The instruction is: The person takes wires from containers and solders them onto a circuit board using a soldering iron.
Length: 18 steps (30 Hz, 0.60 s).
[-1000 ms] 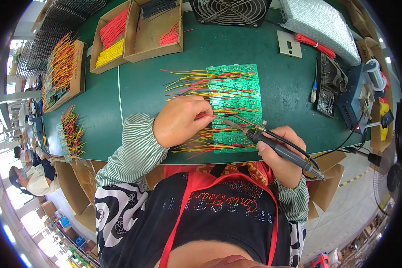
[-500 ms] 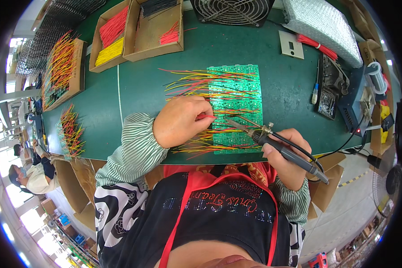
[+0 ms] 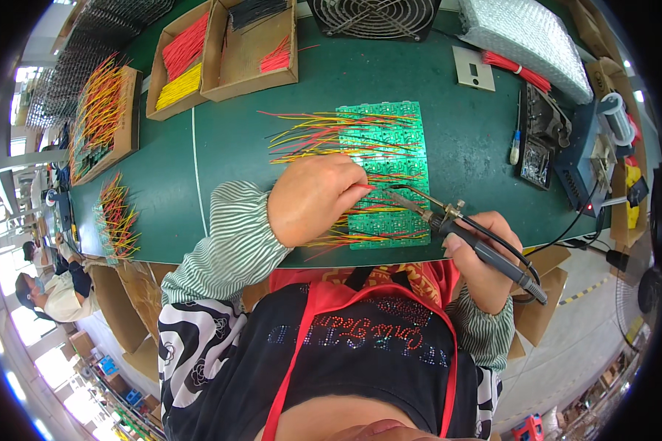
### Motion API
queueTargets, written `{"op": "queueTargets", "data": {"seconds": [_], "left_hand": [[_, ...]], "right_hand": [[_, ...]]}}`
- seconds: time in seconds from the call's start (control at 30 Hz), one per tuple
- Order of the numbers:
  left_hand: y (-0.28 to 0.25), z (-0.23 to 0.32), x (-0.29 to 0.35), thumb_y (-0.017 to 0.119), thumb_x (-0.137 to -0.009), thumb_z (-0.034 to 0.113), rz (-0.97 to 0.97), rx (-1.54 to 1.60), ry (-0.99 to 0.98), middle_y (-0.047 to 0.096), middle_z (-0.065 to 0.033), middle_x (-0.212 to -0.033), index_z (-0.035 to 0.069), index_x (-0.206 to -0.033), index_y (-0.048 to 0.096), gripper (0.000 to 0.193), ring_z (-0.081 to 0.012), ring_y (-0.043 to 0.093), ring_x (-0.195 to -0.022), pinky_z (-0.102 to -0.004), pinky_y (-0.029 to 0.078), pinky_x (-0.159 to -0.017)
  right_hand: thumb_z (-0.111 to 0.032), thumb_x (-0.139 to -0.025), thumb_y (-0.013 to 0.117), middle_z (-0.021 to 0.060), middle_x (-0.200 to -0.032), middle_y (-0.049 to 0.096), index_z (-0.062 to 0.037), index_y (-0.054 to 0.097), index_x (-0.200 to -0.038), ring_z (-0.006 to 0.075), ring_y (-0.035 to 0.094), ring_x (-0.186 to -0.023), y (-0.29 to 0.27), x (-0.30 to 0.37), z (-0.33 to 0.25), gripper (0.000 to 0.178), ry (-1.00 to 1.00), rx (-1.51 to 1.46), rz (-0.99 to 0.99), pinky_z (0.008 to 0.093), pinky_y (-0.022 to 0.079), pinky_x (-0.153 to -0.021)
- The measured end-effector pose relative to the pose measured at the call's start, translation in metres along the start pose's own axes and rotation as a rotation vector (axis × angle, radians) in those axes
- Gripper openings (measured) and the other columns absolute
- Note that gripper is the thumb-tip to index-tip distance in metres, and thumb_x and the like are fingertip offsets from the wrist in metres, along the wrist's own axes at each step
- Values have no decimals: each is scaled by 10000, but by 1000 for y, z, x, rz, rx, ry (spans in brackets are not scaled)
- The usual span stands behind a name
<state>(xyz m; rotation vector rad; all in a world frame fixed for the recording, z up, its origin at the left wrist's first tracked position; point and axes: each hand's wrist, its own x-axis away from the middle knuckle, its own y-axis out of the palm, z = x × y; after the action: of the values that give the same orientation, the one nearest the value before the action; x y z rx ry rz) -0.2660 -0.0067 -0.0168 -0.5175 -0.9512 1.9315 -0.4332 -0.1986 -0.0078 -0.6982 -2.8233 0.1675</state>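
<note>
A green circuit board panel [image 3: 401, 151] lies on the bench in front of me, with rows of red, yellow and black wires [image 3: 301, 136] fanning out to its left. Over the panel's left edge, my left hand [image 3: 318, 197] pinches a red wire [image 3: 363, 187] between thumb and fingertips. My right hand [image 3: 482, 253] grips a grey soldering iron [image 3: 485, 252] with a thin metal solder-feed tube fixed alongside it. The iron's tip points left over the board, a short way from the pinched wire. Part of the wires is hidden beneath my left hand.
Cardboard boxes [image 3: 249, 87] of cut wires stand at the back left. Further left are a wired-board box [image 3: 129, 121] and another wired panel [image 3: 115, 220]. A fan [image 3: 375, 16] sits at the back; a blue soldering station [image 3: 579, 158] and black tray [image 3: 538, 165] stand right.
My left hand has moved right and slightly up with the red wire. The soldering iron has shifted a little to the right, its tip still over the board.
</note>
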Motion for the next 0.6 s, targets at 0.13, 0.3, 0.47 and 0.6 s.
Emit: {"op": "queueTargets", "data": {"seconds": [0.13,0.3,0.47,0.6], "left_hand": [[4,-2,-2,616,-808,165,-12,-13,-19,595,-87,-745,37,-796,609,128,-264,581,-709,-370,450,-610],[4,-2,-4,616,-805,162,-13,-19,-23,594,-86,-740,37,-783,604,127,-262,579,-702,-368,447,-605],[4,0,-5,617,-795,151,-9,-24,-29,595,-86,-736,37,-774,603,117,-261,580,-700,-370,447,-603],[4,0,-5,619,-790,151,-24,-25,-40,594,-87,-735,36,-773,603,117,-263,580,-699,-372,447,-604]], "right_hand": [[-20,-706,701,29,-707,630,8,596,-835,51,554,-626,0,-1,1,169,-14,-4,-14,206,460,-578],[-22,-706,699,40,-710,635,16,596,-834,62,573,-634,3,-4,4,169,1,-26,-22,211,468,-583],[-22,-701,701,46,-705,638,17,597,-831,62,573,-625,4,-7,6,171,-43,8,-44,214,470,-583],[-23,-699,703,51,-710,644,16,598,-831,65,576,-620,3,-6,6,173,-20,-31,4,214,473,-584]]}}
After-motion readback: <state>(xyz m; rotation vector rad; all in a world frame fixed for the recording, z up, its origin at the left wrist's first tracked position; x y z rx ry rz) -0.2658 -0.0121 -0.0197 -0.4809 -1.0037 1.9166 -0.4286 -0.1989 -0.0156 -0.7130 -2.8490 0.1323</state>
